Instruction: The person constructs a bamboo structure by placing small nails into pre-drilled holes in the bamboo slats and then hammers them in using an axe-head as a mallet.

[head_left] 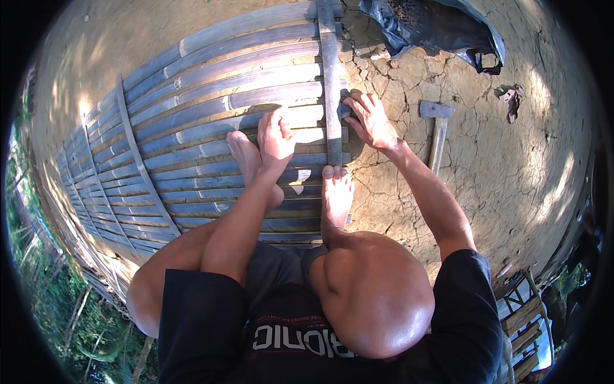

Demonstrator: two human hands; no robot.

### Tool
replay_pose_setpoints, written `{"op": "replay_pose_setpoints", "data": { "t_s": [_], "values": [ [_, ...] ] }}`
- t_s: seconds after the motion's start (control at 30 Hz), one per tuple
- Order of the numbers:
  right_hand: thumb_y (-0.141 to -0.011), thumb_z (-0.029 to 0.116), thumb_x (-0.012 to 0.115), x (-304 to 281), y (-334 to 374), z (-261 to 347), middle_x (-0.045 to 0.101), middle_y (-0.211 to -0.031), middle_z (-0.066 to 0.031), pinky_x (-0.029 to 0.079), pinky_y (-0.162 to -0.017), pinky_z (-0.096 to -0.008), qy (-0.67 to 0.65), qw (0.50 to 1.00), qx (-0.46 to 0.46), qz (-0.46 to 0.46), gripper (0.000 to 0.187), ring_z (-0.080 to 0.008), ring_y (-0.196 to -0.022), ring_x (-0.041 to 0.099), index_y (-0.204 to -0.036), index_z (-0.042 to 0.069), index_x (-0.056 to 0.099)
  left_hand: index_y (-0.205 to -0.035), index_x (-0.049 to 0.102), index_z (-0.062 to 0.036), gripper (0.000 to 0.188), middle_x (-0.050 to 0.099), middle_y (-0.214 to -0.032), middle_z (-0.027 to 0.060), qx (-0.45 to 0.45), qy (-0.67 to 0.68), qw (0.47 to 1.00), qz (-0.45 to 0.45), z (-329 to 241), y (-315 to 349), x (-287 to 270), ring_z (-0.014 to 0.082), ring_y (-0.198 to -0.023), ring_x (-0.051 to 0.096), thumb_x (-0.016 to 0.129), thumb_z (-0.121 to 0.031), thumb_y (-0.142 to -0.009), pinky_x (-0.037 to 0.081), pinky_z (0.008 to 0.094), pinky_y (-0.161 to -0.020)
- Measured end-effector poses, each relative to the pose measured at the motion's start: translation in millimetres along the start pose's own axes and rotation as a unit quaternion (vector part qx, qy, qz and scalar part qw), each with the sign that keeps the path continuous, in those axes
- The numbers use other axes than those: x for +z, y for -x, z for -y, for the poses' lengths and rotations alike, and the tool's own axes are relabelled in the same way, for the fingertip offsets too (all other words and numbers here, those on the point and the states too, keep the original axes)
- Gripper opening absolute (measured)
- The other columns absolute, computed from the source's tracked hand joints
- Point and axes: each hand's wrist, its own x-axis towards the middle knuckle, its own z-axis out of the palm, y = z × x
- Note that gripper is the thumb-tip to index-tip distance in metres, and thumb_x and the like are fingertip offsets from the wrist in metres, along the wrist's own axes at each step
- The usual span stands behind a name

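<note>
Near the upper centre of the frame, press bamboo slats evenly with the loosely spread right hand, steadying with the curled left hand, pinching or not impossible to tell.

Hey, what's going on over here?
Someone is crouching barefoot on a panel of bamboo slats. Their right hand is at a slat's end, just past the crosspiece; their left hand is curled over the slats beside the left foot, its exact grip unclear. A wooden-handled tool lies on the cracked ground to the right.
</note>
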Motion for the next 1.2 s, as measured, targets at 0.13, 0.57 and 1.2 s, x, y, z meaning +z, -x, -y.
{"op": "replay_pose_setpoints", "data": {
  "t_s": [0.13,0.57,1.2],
  "values": [
    [-0.09,0.02,0.067,3.2,1.2,1.0,0.053,-0.126,-0.0128,0.039,-0.103,-0.0423,0.004,1.0,0.003,-0.002,0.044,-0.0315,-0.114,0.048,-0.131,0.005,0.057,-0.117,0.059,-0.0053,0.047,0.056,-0.088,0.013,-0.014,0.004,1.0,0.005,9.9,1.8,3.5,0.0363,-0.086,0.055,0.065,0.003,-0.071,0.046,0.0465,-0.078],
    [-0.095,0.028,0.061,4.5,0.6,-3.3,0.054,-0.128,-0.0091,0.037,-0.105,-0.0393,0.029,0.999,0.007,0.029,0.046,-0.0266,-0.117,0.047,-0.136,0.007,0.056,-0.121,0.057,-0.0077,0.052,0.055,-0.089,0.0138,0.022,-0.032,0.999,0.0,11.2,0.7,3.6,0.0373,-0.086,0.054,0.07,0.0,-0.07,0.045,0.0472,-0.08],
    [-0.097,0.031,0.065,-14.6,171.4,-14.5,0.044,-0.133,-0.0249,0.036,-0.1,-0.0547,0.135,0.834,0.472,-0.252,0.062,-0.0405,-0.119,0.043,-0.149,0.007,0.04,-0.122,0.066,-0.0009,0.034,0.068,-0.104,0.0051,-0.177,0.314,0.933,0.017,-10.2,-5.2,24.2,0.0105,-0.093,0.061,0.063,0.008,-0.09,0.05,0.0244,-0.081]
  ]
}}
